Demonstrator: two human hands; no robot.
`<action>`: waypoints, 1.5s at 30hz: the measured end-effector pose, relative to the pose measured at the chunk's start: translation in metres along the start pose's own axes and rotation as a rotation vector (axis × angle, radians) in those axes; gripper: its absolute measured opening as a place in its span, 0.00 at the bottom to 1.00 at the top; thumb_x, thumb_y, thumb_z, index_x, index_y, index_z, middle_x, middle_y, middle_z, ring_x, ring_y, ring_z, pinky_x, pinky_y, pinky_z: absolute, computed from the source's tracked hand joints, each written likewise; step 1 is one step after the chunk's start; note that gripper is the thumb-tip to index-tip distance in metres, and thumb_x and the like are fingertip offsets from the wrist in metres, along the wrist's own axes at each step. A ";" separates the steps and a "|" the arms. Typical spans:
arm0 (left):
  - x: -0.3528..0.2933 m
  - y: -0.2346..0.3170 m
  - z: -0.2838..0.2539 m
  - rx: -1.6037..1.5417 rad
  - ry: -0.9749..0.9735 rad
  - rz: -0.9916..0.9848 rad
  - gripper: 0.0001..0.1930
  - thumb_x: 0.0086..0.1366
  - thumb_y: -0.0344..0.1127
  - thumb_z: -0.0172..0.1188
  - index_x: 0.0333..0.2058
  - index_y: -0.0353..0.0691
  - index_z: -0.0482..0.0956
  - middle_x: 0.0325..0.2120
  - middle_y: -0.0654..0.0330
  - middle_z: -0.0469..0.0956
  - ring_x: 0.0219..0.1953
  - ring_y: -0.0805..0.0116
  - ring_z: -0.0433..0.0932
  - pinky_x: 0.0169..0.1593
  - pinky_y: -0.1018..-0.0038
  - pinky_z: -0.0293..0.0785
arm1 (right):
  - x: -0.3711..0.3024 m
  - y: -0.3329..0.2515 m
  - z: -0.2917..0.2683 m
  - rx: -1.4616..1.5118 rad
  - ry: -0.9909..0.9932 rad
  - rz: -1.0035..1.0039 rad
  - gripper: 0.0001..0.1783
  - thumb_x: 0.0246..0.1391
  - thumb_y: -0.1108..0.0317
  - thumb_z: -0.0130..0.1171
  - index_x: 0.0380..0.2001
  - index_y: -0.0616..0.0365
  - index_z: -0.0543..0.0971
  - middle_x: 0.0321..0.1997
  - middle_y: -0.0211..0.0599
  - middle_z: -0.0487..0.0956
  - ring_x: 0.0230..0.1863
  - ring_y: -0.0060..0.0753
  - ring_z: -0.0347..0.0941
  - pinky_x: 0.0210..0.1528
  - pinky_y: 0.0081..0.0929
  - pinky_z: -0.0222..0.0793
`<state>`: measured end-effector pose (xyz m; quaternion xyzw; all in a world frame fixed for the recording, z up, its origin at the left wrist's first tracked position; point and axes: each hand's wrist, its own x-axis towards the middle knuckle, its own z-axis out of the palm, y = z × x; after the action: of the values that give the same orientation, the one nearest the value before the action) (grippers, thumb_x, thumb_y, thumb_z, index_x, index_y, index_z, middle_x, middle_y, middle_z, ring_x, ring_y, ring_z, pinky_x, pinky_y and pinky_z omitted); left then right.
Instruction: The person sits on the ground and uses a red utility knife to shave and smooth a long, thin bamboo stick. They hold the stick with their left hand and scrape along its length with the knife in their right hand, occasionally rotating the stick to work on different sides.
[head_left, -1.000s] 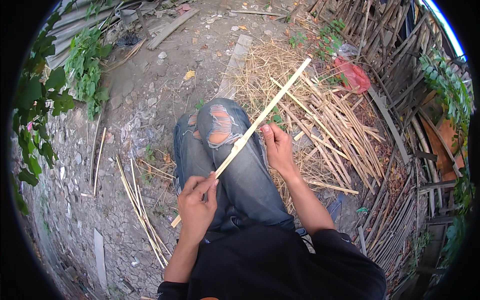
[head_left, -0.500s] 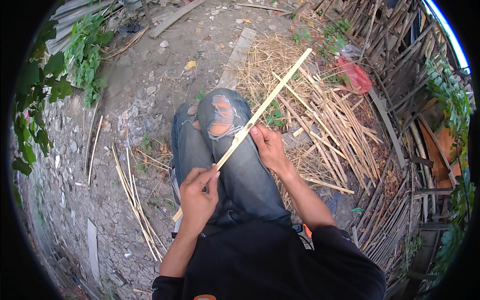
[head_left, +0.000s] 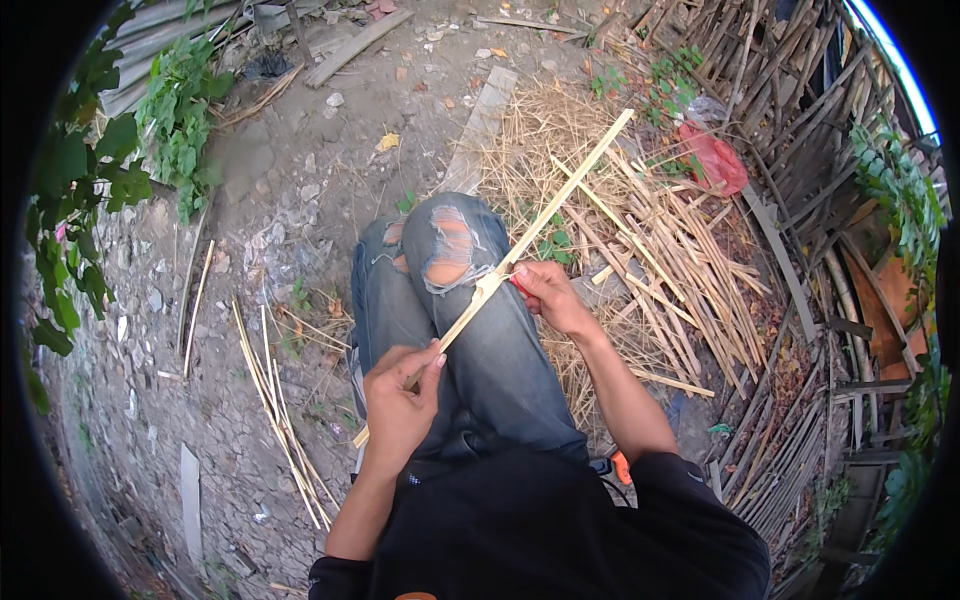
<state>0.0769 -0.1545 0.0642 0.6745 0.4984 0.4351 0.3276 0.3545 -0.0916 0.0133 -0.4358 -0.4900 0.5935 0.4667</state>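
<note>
A long, pale bamboo strip [head_left: 567, 190] slants across my right thigh, from beside my left hip up past my knees. My left hand [head_left: 403, 390] pinches its lower part between thumb and fingers. Near mid-length, by the torn right knee of my jeans, a rough, raised spot [head_left: 486, 287] shows on the strip. There my right hand [head_left: 551, 297] is closed on a small red-handled tool [head_left: 522, 284], its tip against the strip. Fingers cover most of the tool, so its exact kind is hidden.
Split bamboo sticks [head_left: 690, 290] lie heaped on straw-like shavings [head_left: 545, 130] to the right. Several thin strips [head_left: 270, 400] rest on the dirt at left. A flat board [head_left: 482, 125] lies beyond my knees, a red plastic bag [head_left: 713, 160] near the stick fence [head_left: 790, 110].
My right hand has turned slightly at the strip's middle, and the red handle now shows. My left hand keeps its pinch. The whole view has shifted a little.
</note>
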 end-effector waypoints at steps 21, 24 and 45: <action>-0.008 0.005 0.002 0.341 0.082 0.157 0.10 0.62 0.26 0.72 0.43 0.43 0.90 0.31 0.60 0.81 0.19 0.64 0.78 0.24 0.66 0.71 | -0.021 -0.056 0.038 -0.810 0.384 -0.341 0.17 0.51 0.60 0.79 0.35 0.61 0.86 0.20 0.44 0.81 0.20 0.39 0.79 0.26 0.33 0.72; -0.007 0.004 0.003 0.365 0.094 0.168 0.10 0.61 0.26 0.73 0.42 0.44 0.90 0.31 0.60 0.80 0.19 0.63 0.78 0.24 0.66 0.71 | -0.021 -0.069 0.040 -0.952 0.343 -0.314 0.18 0.52 0.57 0.78 0.34 0.61 0.86 0.22 0.46 0.82 0.24 0.48 0.82 0.29 0.38 0.74; -0.006 -0.009 0.006 0.219 0.094 0.098 0.08 0.63 0.28 0.72 0.41 0.41 0.90 0.27 0.59 0.80 0.19 0.62 0.77 0.24 0.65 0.69 | -0.049 -0.064 0.027 -0.299 0.151 -0.066 0.14 0.55 0.66 0.77 0.29 0.62 0.82 0.19 0.24 0.71 0.24 0.16 0.61 0.27 0.25 0.57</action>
<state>0.0783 -0.1573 0.0527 0.7087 0.5242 0.4245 0.2067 0.3458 -0.1388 0.0836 -0.5276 -0.5504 0.4637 0.4514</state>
